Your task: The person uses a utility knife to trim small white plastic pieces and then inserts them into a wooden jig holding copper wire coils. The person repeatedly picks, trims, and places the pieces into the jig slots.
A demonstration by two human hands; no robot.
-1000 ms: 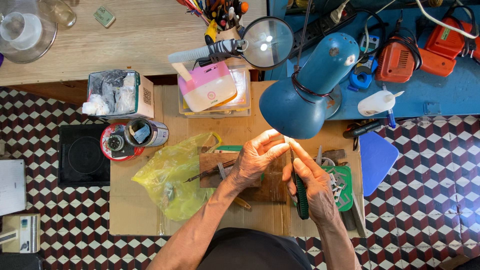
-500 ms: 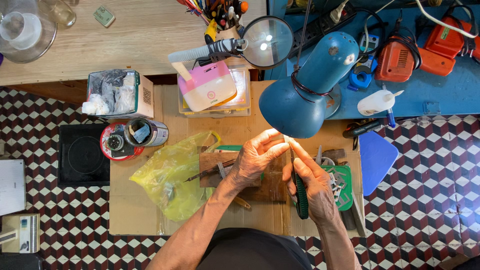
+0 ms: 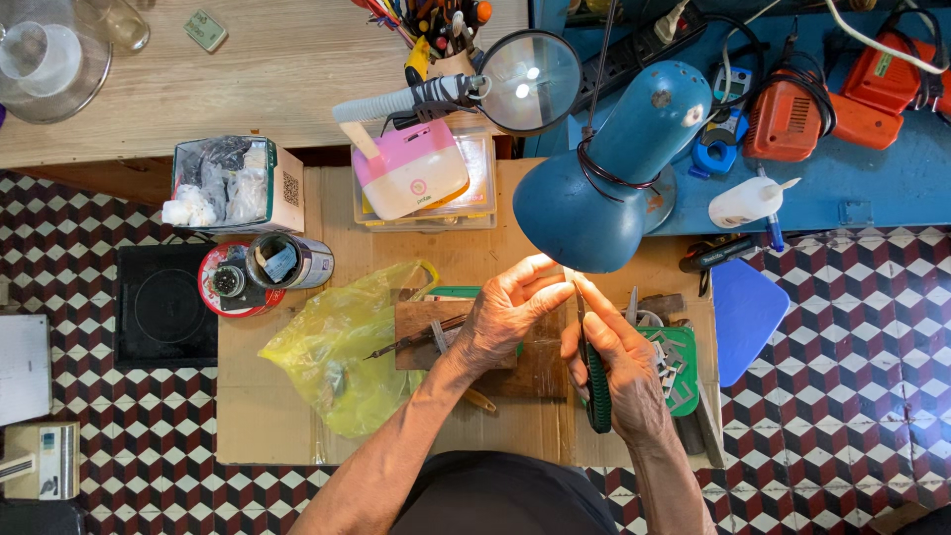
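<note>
My left hand (image 3: 510,312) is raised over a small wooden board (image 3: 426,322), its fingertips pinched on something tiny that I cannot make out, right under the blue desk lamp (image 3: 604,183). My right hand (image 3: 619,362) grips a dark-handled tool with a green grip (image 3: 597,391), whose thin metal tip points up to the left fingertips. Both hands meet at the lit spot below the lamp shade.
A yellow plastic bag (image 3: 337,352) lies left of the board, with thin tools across it. A green tray of metal bits (image 3: 679,367) sits right of my hand. A magnifier (image 3: 530,79), pink box (image 3: 411,168), tins (image 3: 287,263) and a blue bench with orange tools (image 3: 792,114) surround the cardboard-covered worktop.
</note>
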